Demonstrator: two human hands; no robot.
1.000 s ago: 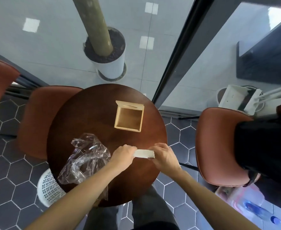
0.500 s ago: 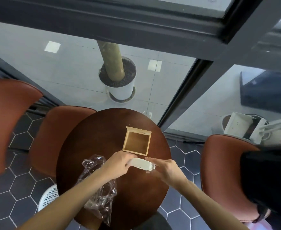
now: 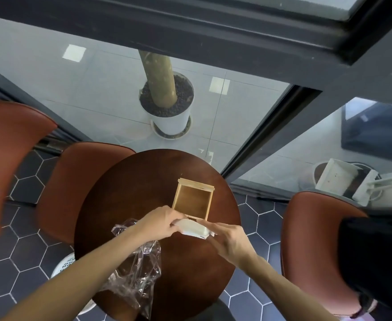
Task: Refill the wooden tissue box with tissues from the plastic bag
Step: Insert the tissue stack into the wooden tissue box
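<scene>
A round table (image 3: pixel 125 198) is carrying everything. Your plastic bag (image 3: pixel 137 272) is lying crumpled at its near left edge, under your left forearm. The wooden box (image 3: pixel 193 200) is sitting open near the far right edge. Your left hand (image 3: pixel 160 224) and right hand (image 3: pixel 231 239) are both gripping the tissue stack (image 3: pixel 194 229), holding it just before the box's near side.
</scene>
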